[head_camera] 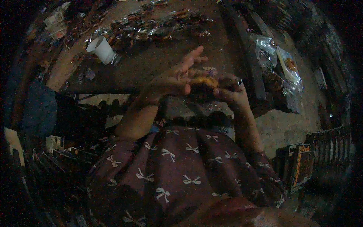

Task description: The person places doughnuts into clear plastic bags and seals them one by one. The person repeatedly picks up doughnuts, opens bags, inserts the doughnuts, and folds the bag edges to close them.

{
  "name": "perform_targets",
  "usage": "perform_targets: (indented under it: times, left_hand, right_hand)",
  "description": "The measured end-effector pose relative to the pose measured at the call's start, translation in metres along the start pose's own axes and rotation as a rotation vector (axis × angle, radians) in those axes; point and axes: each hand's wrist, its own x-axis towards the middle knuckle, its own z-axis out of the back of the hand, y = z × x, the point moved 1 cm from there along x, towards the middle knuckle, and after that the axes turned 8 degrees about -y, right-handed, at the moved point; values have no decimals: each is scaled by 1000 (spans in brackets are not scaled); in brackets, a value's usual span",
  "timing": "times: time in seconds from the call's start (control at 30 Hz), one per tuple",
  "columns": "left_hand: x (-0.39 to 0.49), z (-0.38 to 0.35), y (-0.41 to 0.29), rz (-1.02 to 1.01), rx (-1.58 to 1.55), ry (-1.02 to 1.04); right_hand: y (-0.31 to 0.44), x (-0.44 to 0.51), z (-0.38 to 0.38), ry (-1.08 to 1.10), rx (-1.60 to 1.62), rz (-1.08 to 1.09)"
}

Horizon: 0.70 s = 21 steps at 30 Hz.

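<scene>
Both of my hands meet over the near edge of a dark table [136, 71]. Between them is a small golden-brown thing [205, 81] with a dark lower part; dim light and blur hide what it is. My left hand [184, 73] holds it from the left, with thumb bent near it and one finger stretched out upward. From the right, my right hand [234, 88] pinches it with thumb and fingers. Something shiny shows on a right finger. A white cup [103, 50] lies tilted on the table, beyond the left hand.
Many small glossy pieces [158, 27] are strewn across the far table. Clear plastic bags [266, 51] lie at the right, by a pale packet [286, 61]. Dark slatted racks stand low at both sides, with a dark panel [303, 164] bearing orange writing at the right.
</scene>
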Motion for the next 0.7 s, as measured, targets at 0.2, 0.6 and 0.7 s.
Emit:
perform_targets:
  times: [0.2,0.6,0.7]
  left_hand:
    - [-1,1,28,-51,185,-337]
    - [2,-9,52,-355,143,-357]
    - [3,-1,47,-496,692,-273]
  right_hand:
    - [10,13,-9,-350,90,205]
    - [-21,13,-16,-399,-695,673]
    - [-29,11,-11,-157,-178,182]
